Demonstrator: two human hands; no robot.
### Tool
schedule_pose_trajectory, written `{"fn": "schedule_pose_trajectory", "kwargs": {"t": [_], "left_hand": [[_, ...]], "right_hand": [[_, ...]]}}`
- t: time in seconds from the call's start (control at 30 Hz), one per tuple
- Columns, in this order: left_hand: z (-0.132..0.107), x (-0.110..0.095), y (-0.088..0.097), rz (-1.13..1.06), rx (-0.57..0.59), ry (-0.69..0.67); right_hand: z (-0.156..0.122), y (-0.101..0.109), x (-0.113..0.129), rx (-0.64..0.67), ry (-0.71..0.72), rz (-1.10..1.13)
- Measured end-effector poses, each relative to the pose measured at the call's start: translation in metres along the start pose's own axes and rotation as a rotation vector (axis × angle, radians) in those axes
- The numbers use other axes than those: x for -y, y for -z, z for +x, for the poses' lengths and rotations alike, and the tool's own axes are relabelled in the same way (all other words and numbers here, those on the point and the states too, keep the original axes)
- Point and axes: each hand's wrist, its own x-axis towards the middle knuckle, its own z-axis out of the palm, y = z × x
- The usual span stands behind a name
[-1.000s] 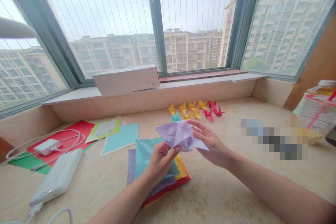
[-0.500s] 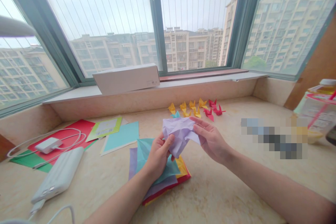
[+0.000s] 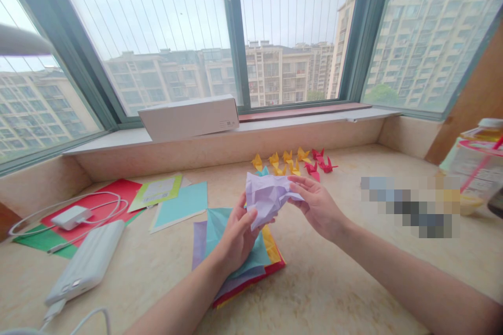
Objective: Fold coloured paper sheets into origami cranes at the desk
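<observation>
A creased sheet of lilac origami paper (image 3: 268, 196) is held up between my two hands, partly folded. My left hand (image 3: 240, 233) grips its lower left edge, thumb in front and fingers behind. My right hand (image 3: 314, 204) pinches the right corner between thumb and fingers. Under my left hand lies a stack of coloured paper, with a creased turquoise sheet (image 3: 218, 222) on top and lilac, yellow and red sheets below. Behind the held paper stand several folded yellow cranes (image 3: 288, 157), red cranes (image 3: 326, 165) and a turquoise one (image 3: 262, 171), partly hidden.
A white power bank (image 3: 86, 261), a white charger (image 3: 73, 217) with its cable and flat sheets of coloured paper (image 3: 183, 204) lie on the left. A long white box (image 3: 188, 118) rests on the sill. At right stands a plastic container (image 3: 481, 167) near a blurred-out patch.
The lilac paper has tilted and its right side is gathered closer under my right fingers. My left thumb has shifted down and left on the sheet.
</observation>
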Motion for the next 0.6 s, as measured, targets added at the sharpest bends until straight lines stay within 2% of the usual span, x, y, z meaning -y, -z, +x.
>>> {"fn": "schedule_pose_trajectory", "kwargs": {"t": [0.13,0.2,0.27,0.33,0.43,0.5,0.6], "left_hand": [[0.001,-0.001,-0.004,-0.016,-0.059,-0.037],[0.004,-0.001,-0.003,0.015,-0.102,-0.06],[0.007,-0.002,-0.002,0.018,-0.126,-0.078],[0.009,-0.002,-0.001,0.001,-0.142,-0.094],[0.007,-0.002,-0.002,0.005,-0.13,-0.065],[0.005,-0.002,-0.003,0.029,-0.092,-0.007],[0.001,0.0,-0.005,0.083,-0.043,0.033]], "right_hand": [[0.001,0.001,-0.002,-0.042,0.025,-0.046],[0.001,0.003,-0.004,-0.011,0.07,-0.156],[0.0,0.005,-0.006,0.051,0.175,-0.389],[-0.003,0.008,-0.009,0.091,0.338,-0.712],[-0.005,0.013,-0.012,0.076,0.533,-1.12],[-0.004,0.016,-0.011,0.048,0.604,-1.273],[0.001,0.02,-0.007,-0.002,0.725,-1.343]]}}
